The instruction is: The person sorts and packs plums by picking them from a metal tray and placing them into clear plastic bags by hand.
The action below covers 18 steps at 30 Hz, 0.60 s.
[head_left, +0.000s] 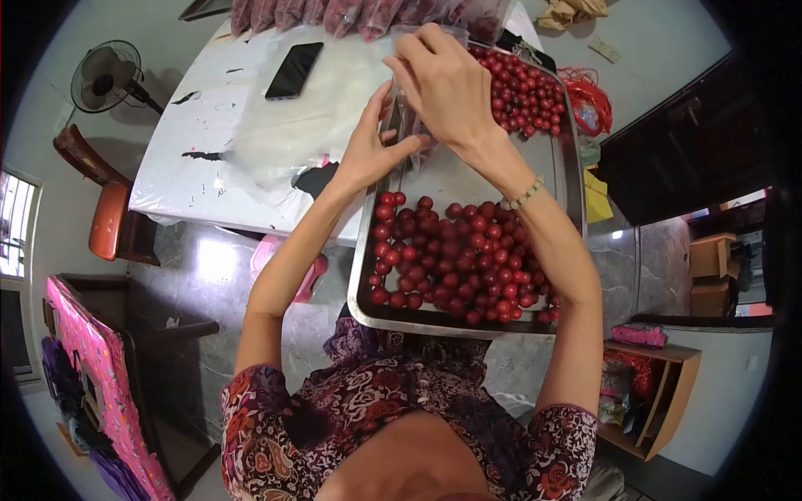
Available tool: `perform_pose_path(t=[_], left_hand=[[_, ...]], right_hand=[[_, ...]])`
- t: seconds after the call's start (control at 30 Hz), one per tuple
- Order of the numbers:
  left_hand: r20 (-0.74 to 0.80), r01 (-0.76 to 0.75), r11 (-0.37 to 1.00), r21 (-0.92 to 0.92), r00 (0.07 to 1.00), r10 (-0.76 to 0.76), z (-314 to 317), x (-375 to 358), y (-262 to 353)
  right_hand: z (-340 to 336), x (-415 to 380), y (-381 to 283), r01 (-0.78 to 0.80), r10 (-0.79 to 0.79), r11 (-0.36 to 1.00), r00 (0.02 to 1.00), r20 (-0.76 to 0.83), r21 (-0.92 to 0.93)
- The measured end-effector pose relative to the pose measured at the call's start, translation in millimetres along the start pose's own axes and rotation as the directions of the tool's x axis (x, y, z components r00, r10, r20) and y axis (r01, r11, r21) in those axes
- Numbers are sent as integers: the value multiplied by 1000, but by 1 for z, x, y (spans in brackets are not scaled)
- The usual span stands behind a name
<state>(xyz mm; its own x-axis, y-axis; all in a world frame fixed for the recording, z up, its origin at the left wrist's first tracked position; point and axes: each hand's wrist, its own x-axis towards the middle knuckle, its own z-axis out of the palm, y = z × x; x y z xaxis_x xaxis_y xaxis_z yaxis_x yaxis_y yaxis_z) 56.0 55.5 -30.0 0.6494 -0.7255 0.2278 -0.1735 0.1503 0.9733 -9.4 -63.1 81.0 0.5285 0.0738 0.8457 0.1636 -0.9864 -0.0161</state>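
Note:
A shallow metal tray (pixel 357 284) holds many glossy, round, dark-red balls (pixel 468 263) that look like fruit or beads. They lie in a near group and a far group (pixel 528 96). Over the tray's left side, my left hand (pixel 373 150) has its fingers and thumb around a clear plastic bag (pixel 411 154). Just above the bag's upper part is my right hand (pixel 449 90), its fingers bent and closed. Whatever is between those fingertips is hidden. A beaded bracelet (pixel 525 194) circles my right wrist.
Filled bags of red pieces (pixel 342 15) line the back of the white-covered table (pixel 180 167). Clear plastic sheets (pixel 280 142) and a black phone (pixel 294 71) lie left of the tray. A wooden chair (pixel 109 213) and a fan (pixel 104 77) stand farther left.

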Motion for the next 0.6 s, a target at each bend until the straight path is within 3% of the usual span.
perform_pose_path(t=[0.07,0.6], left_hand=[[8,-47,998,-45,999,47,-1,5,-14],[-89,18,1000,2,996,-18,-11,-16,-6]], right_hand=[[6,-2,-8,-1,1,1000,1000,23,5],[10,-6,-35,-81,60,969,993,99,235]])
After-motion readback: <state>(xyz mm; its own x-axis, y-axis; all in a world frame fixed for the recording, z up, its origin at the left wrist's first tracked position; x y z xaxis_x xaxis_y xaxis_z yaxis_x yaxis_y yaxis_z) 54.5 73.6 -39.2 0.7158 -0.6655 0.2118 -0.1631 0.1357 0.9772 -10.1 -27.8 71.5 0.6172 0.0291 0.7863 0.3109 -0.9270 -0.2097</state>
